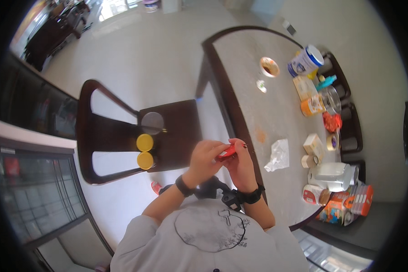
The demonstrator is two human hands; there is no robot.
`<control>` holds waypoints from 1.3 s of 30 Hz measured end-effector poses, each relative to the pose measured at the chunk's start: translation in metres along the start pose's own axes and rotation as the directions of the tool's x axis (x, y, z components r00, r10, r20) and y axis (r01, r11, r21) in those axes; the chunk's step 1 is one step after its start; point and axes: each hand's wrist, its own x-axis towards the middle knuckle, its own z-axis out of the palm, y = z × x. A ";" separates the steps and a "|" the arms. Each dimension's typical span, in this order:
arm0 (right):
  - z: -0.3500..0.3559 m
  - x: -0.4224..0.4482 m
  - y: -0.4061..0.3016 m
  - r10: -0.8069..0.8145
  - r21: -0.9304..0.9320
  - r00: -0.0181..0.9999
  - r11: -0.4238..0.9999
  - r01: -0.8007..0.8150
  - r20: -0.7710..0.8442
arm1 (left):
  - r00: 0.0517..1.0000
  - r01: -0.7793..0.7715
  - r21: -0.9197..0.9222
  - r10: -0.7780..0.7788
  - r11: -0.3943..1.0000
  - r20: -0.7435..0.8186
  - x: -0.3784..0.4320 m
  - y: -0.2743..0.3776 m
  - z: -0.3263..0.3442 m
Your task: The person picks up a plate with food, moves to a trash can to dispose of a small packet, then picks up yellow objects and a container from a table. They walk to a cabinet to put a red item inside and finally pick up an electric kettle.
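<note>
My left hand and my right hand meet in front of my chest, beside the dark wooden edge of the table. Between them they grip a small red object with a pale patch on one side. It looks like a packet or small case, but the fingers cover much of it. A crumpled white sheet, plastic or paper, lies on the tabletop to the right of my hands. Left of them stands a dark wooden chair.
Two yellow-lidded jars and a round clear container are on the chair. The table bears a stained bowl, a large blue-white tin, an orange-labelled jar, a white-looking jug and a tape roll.
</note>
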 end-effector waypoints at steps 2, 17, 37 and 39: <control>0.034 -0.009 0.015 0.001 -0.137 0.996 0.991 0.012 0.092 | 0.996 0.043 -0.018 -0.044 0.999 -0.080 -0.014 -0.002 -0.042; 0.313 -0.076 0.201 0.274 -0.555 0.505 0.604 0.572 0.818 | 0.723 0.463 -0.408 -0.601 0.787 -0.341 -0.211 0.029 -0.379; 0.515 -0.027 0.410 0.473 -0.519 0.233 0.673 0.527 0.850 | 0.122 0.414 -0.665 -0.762 0.622 -0.636 -0.288 -0.076 -0.522; 0.549 -0.002 0.419 0.381 -0.405 0.182 0.669 0.623 0.907 | 0.131 0.436 -0.652 -0.760 0.621 -0.636 -0.273 -0.102 -0.555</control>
